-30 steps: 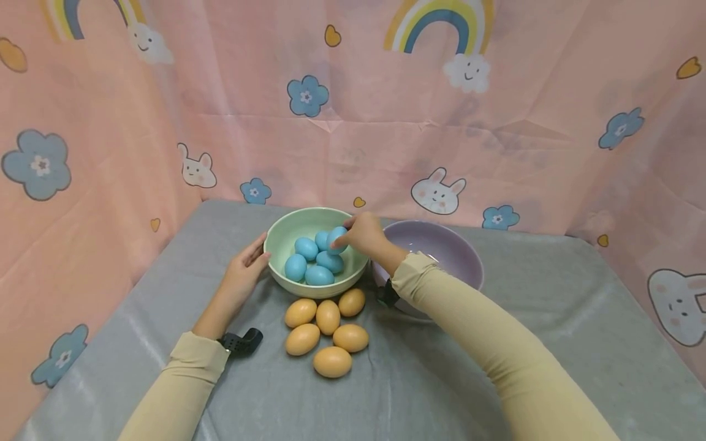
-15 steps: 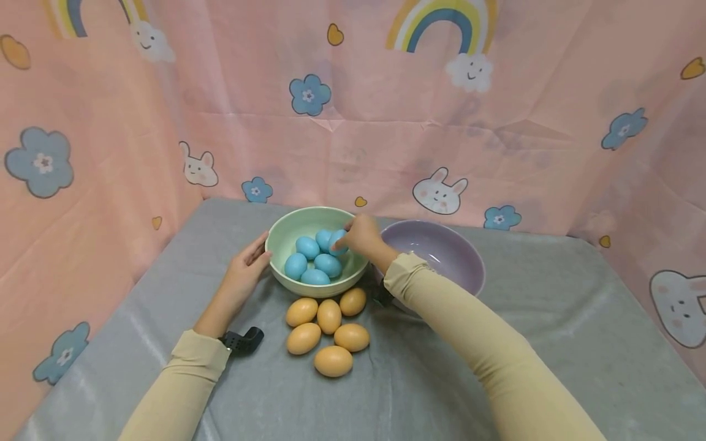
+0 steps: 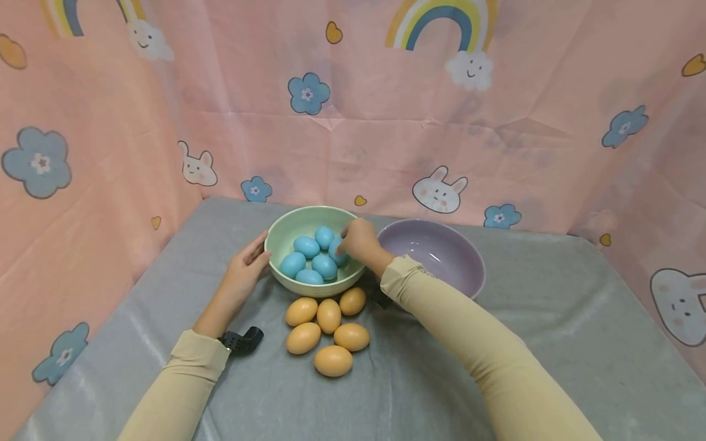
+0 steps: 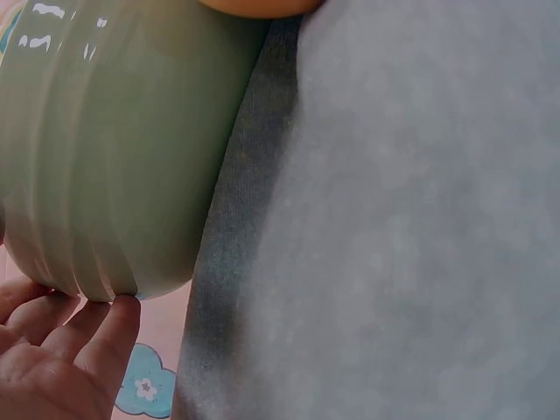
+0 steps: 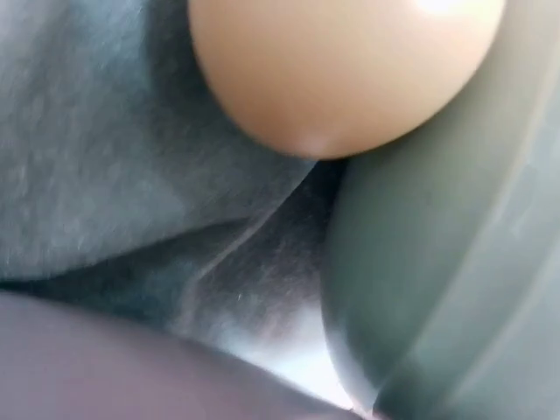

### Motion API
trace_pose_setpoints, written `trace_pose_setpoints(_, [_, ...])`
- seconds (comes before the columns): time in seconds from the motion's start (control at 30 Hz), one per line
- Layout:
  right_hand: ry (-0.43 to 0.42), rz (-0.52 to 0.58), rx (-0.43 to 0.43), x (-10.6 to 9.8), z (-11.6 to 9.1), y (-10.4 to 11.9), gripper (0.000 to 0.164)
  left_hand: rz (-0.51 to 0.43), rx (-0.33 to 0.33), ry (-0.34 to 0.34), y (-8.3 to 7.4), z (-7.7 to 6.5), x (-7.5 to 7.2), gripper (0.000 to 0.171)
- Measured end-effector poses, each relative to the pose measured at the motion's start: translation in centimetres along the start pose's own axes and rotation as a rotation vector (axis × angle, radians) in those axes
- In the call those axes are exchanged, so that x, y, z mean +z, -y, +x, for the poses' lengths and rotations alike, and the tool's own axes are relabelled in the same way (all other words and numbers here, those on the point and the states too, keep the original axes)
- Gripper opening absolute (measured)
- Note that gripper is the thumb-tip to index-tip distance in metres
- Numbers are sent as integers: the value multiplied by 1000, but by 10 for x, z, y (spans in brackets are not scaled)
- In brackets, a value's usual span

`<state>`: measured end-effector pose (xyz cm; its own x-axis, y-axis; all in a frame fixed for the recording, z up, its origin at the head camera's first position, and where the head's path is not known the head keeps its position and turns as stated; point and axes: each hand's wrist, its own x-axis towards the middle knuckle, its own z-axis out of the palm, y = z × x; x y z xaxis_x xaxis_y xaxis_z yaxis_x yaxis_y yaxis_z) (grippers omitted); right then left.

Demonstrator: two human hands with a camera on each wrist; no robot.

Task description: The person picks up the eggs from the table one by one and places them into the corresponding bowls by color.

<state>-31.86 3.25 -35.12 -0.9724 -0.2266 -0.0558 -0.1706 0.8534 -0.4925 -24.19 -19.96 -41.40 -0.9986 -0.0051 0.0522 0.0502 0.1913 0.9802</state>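
A light green bowl (image 3: 292, 225) holds several blue eggs (image 3: 306, 247). My left hand (image 3: 242, 275) grips its left side; in the left wrist view the fingertips (image 4: 122, 317) press the bowl's outer wall. Reaching in over the right rim, my right hand (image 3: 361, 242) pinches one blue egg (image 3: 336, 252) low inside the bowl, beside the other eggs. Part of that egg is hidden by the fingers. The right wrist view shows the bowl's outer wall (image 5: 420, 262) and a close orange-tan egg (image 5: 341, 70), not the fingertips.
Several orange-tan eggs (image 3: 333, 361) lie on the grey cloth (image 3: 551, 318) in front of the green bowl. A purple bowl (image 3: 458, 260) stands at its right, partly behind the right forearm. Pink printed fabric (image 3: 353, 153) hangs around the table's back and sides.
My right hand has lowered the pinched blue egg further into the green bowl. The blue eggs in the bowl have shifted slightly. The left hand has stayed at the bowl's side.
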Motion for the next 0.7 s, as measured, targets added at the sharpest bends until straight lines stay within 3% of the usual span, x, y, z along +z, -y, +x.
trace_pose_setpoints(0.13, [9, -20, -4, 0, -1, 0, 43, 6, 2, 1, -1, 0, 0, 57])
trace_pose_setpoints(0.33, [30, 144, -14, -7, -13, -3, 42, 6, -3, 2, 0, 0, 1, 57])
trace_pose_setpoints(0.7, [93, 489, -95, -33, -87, -14, 37, 4, -2, -2, 0, 1, 0, 56])
